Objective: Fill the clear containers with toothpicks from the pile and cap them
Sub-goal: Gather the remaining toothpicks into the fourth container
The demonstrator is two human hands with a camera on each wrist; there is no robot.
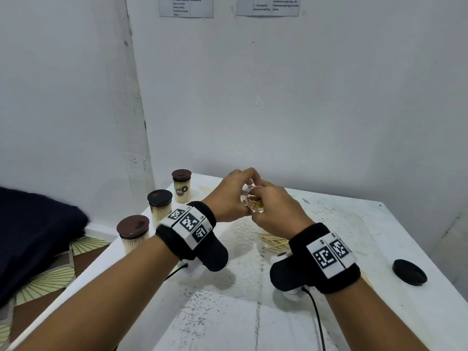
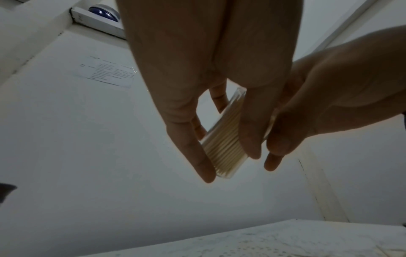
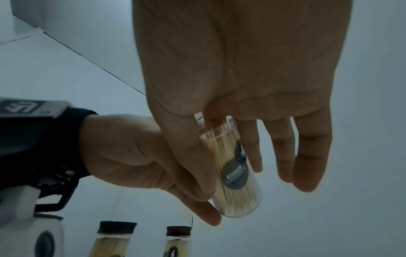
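Both hands hold one uncapped clear container (image 1: 254, 201) above the white table (image 1: 354, 224), its open mouth tilted toward the camera and packed with toothpicks. The left hand (image 1: 229, 196) wraps its fingers around the container's body, and the right hand (image 1: 276, 211) pinches it near the rim between thumb and forefinger, the other fingers loosely extended. In the right wrist view the container carries a round dark grey label (image 3: 234, 176) with pale print too blurred to read. Three more containers stand in a row along the table's left edge, each full of toothpicks and closed with a brown cap: the nearest (image 1: 133, 234), the middle one (image 1: 160, 204) and the farthest (image 1: 181, 185), which bears a small dark label I cannot read. One loose dark cap (image 1: 409, 272) lies flat near the table's right edge. A small pile of toothpicks (image 1: 274, 243) lies on the table just below the right hand. Two printed sheets (image 1: 186, 6) hang on the wall; their text is illegible.
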